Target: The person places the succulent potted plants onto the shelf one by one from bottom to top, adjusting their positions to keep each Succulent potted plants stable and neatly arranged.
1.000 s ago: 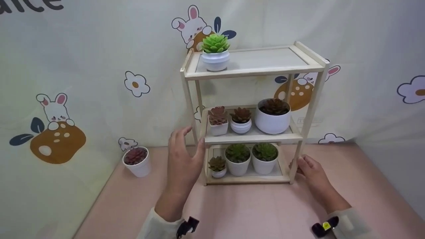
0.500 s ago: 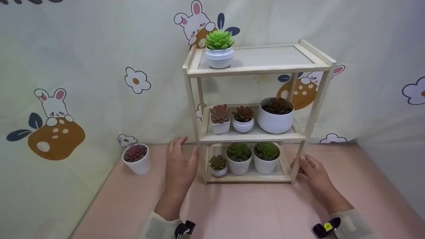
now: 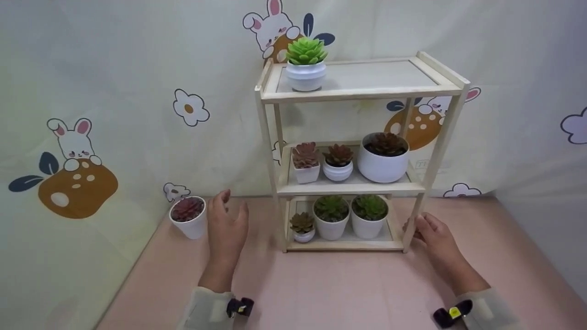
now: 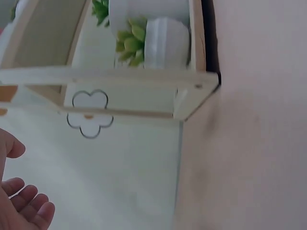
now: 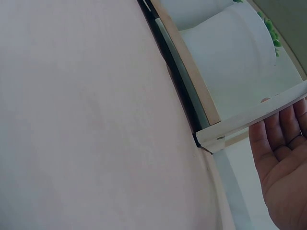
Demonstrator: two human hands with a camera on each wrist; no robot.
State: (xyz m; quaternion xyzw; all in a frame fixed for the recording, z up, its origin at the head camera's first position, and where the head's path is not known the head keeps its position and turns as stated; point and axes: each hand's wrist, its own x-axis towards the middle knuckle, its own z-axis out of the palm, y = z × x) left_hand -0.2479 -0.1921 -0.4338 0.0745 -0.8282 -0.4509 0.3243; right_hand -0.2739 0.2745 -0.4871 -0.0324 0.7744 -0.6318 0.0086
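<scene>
A three-tier wooden shelf (image 3: 351, 187) stands on the pink tabletop, bearing several potted succulents. At its lower right front post, my right hand (image 3: 435, 236) grips the wood; in the right wrist view the fingers (image 5: 289, 122) reach behind the post. My left hand (image 3: 227, 233) is left of the shelf with thumb and fingers spread, holding nothing. Just beside it stands a white pot with a dark red succulent (image 3: 189, 217); whether they touch I cannot tell. The left wrist view shows loosely bent fingers (image 4: 29, 201) and the shelf's side.
A bright green succulent (image 3: 306, 64) sits on the top tier at the left. The middle tier holds reddish plants, including one in a wide white pot (image 3: 384, 158). Green ones, such as a potted succulent (image 3: 331, 217), fill the bottom tier. A patterned curtain (image 3: 137, 68) hangs close behind.
My left hand has moved left, away from the shelf's left post and over beside the dark red succulent. The right hand stays at the right post. The view has shifted slightly.
</scene>
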